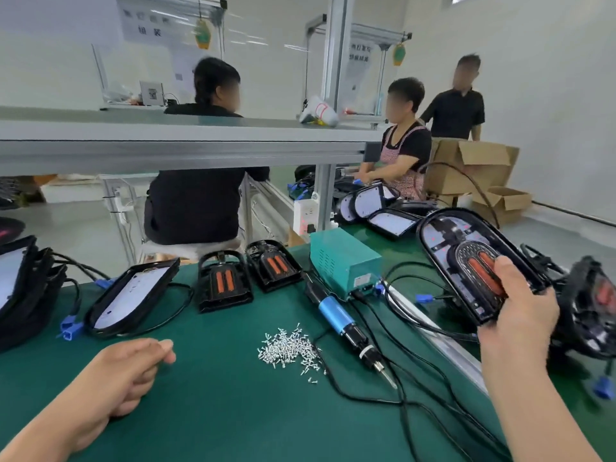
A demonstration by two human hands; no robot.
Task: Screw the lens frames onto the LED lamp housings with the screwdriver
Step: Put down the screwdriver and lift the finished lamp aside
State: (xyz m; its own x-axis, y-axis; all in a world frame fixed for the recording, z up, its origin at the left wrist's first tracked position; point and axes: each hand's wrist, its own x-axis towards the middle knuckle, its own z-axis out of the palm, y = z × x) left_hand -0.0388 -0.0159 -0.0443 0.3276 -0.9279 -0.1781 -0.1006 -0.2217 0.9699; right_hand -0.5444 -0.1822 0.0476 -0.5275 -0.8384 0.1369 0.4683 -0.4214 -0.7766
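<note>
My right hand (520, 308) grips the near end of a black LED lamp housing (460, 248) and holds it tilted in the air at the right, its orange-lit lens facing me. My left hand (133, 365) hovers low over the green mat (216, 411) at the left, fingers loosely curled, holding nothing. The electric screwdriver (346, 325), blue-banded with a black tip, lies on the mat between my hands. A pile of small silver screws (290, 348) sits just left of it. Two more housings with orange lenses (223, 281) (273, 265) stand at the back of the mat.
A teal power box (343, 261) stands behind the screwdriver, with black cables trailing across the mat. An open housing with a white panel (130, 295) lies at the left, stacked housings (26, 288) beyond it and another pile (590, 305) at the right. People work at benches behind.
</note>
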